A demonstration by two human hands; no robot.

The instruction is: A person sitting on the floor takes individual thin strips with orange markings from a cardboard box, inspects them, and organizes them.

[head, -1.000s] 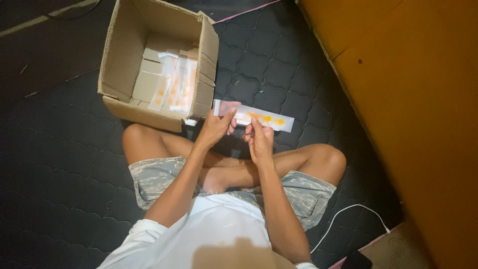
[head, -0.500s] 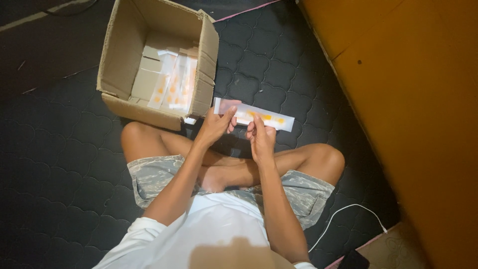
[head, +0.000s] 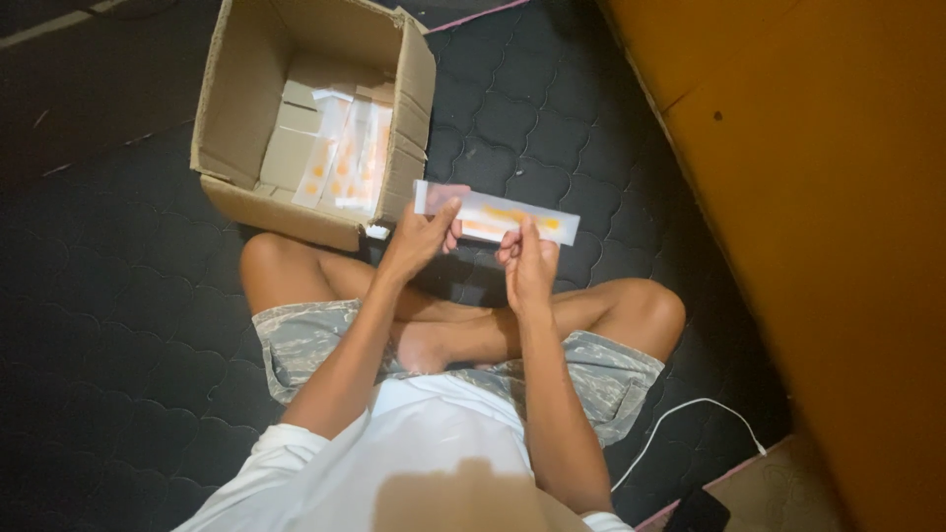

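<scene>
Pinching a long clear packet (head: 498, 215) at frame centre, left hand (head: 419, 239) and right hand (head: 529, 264) fingers closed on it, level for viewing, beside the open cardboard box (head: 236, 108) upper left.

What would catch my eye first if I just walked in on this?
Probably the long clear packet with orange spots, held up at the middle by both the left hand and right hand of a person sitting cross-legged on a dark mat. Just beyond, an open cardboard box holds more such packets, and a big orange wall fills the right side.
</scene>
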